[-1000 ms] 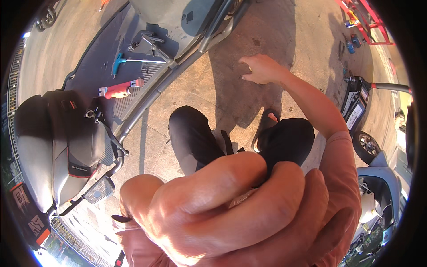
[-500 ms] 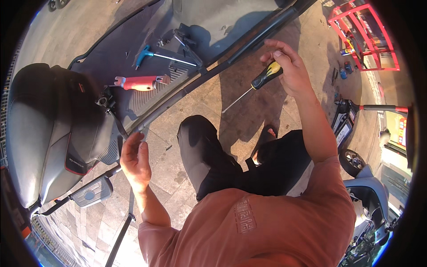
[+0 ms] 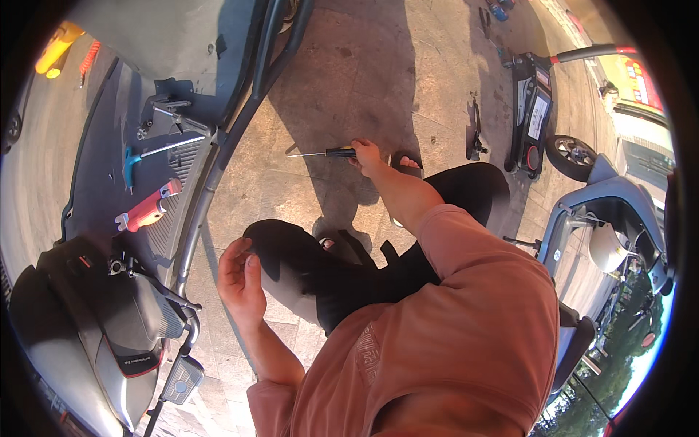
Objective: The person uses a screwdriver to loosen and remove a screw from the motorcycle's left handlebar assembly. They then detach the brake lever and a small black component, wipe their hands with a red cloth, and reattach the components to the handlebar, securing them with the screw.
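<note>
My right hand is closed round the handle of a screwdriver, low over the paving in front of my foot. The screwdriver has a black and yellow handle, and its thin metal shaft points left. By my left knee, my left hand is raised with its fingers loosely curled and the thumb apart, holding nothing. On the scooter's dark footboard to the left lie a blue T-handle wrench, a red-handled tool and a few small dark metal parts.
The scooter's black seat fills the lower left, with a metal side rail along the footboard. On the right stand a floor jack, a wheel and a blue-grey scooter. A black tool lies on the paving.
My right hand has lowered the screwdriver toward the ground, and its shaft now lies nearly level. My left hand has moved away from the footboard's edge to near my knee. The view has turned rightward.
</note>
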`<action>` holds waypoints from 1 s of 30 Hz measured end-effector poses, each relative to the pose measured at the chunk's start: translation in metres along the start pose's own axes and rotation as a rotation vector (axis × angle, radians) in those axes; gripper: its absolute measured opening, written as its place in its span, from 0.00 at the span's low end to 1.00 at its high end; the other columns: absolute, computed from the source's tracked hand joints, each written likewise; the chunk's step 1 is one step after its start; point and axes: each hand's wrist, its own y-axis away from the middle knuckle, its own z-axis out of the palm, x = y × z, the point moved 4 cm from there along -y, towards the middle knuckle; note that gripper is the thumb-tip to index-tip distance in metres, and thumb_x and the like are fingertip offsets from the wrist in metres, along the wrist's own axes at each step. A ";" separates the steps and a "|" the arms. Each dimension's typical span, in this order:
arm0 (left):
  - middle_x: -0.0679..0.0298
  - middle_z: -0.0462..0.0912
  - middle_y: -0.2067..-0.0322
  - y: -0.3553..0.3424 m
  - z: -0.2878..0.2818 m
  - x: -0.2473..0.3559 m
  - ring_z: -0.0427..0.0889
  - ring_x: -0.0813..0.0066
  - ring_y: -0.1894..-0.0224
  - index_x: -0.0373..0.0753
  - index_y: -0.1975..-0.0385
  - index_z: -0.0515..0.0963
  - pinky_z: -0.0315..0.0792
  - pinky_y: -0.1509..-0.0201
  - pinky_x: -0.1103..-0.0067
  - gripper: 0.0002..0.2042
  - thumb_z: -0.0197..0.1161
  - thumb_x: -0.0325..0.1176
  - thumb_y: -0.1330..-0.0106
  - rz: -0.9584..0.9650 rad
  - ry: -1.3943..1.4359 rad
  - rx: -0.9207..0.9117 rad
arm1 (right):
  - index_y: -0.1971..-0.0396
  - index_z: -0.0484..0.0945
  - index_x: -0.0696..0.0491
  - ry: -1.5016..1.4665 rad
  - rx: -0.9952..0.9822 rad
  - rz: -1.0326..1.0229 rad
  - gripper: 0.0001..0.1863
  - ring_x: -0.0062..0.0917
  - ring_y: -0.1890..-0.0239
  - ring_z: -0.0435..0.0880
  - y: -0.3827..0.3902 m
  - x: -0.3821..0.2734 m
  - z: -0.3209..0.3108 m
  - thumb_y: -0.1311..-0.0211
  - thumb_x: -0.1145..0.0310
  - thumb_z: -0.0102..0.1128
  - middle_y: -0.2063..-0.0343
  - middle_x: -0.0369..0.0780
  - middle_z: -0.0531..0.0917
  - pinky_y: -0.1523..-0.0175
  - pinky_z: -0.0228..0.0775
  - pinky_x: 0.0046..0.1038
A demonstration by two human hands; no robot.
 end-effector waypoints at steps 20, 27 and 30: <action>0.62 0.77 0.49 -0.055 0.270 0.257 0.78 0.79 0.57 0.34 0.44 0.72 0.74 0.56 0.82 0.19 0.62 0.27 0.34 -0.059 -0.380 -0.311 | 0.37 0.67 0.56 -0.138 -0.298 -0.604 0.27 0.27 0.45 0.77 0.190 -0.457 -0.003 0.28 0.54 0.50 0.46 0.43 0.78 0.42 0.67 0.29; 0.62 0.81 0.53 -0.017 0.200 0.371 0.80 0.79 0.59 0.33 0.47 0.74 0.74 0.57 0.82 0.15 0.60 0.26 0.33 -0.093 -0.274 0.091 | 0.47 0.76 0.53 -0.180 -0.672 -0.947 0.16 0.22 0.57 0.78 0.370 -0.590 0.073 0.34 0.70 0.57 0.51 0.38 0.78 0.52 0.75 0.25; 0.61 0.81 0.52 0.003 0.168 0.407 0.81 0.78 0.59 0.33 0.48 0.74 0.74 0.58 0.80 0.15 0.59 0.28 0.33 -0.074 -0.172 0.220 | 0.51 0.79 0.53 0.014 -0.815 -0.987 0.13 0.28 0.57 0.82 0.444 -0.623 0.116 0.35 0.72 0.58 0.55 0.41 0.80 0.52 0.75 0.27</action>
